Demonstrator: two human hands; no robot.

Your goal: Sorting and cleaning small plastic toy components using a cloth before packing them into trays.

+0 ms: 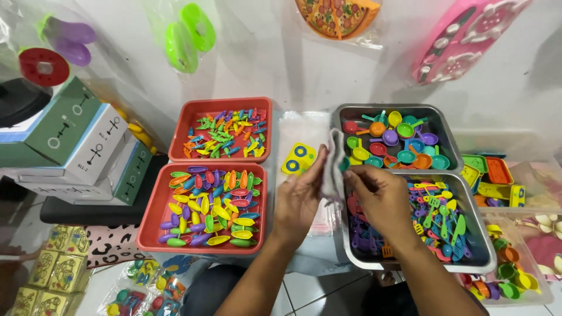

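White wall (pixel 275 64) behind (evenly lit), pale tiled floor (pixel 304 292) below.

Both forearms bare, no sleeves/watch/rings on left hand (pixel 297 202) or right hand (pixel 383 199); dark trousers below.

Both my forearms come up from the six o'clock edge and lean toward each other, so my hands meet near the middle of the view. My left hand (pixel 298 202) shows its back to me, fingers straight and close together, pointing toward one o'clock. My right hand (pixel 380 199) sits just beside it at three o'clock, knuckles up, wrist bent a little, its fingers curled in toward eleven o'clock with thumb and forefinger pinched together. The fingertips of the two hands nearly touch.
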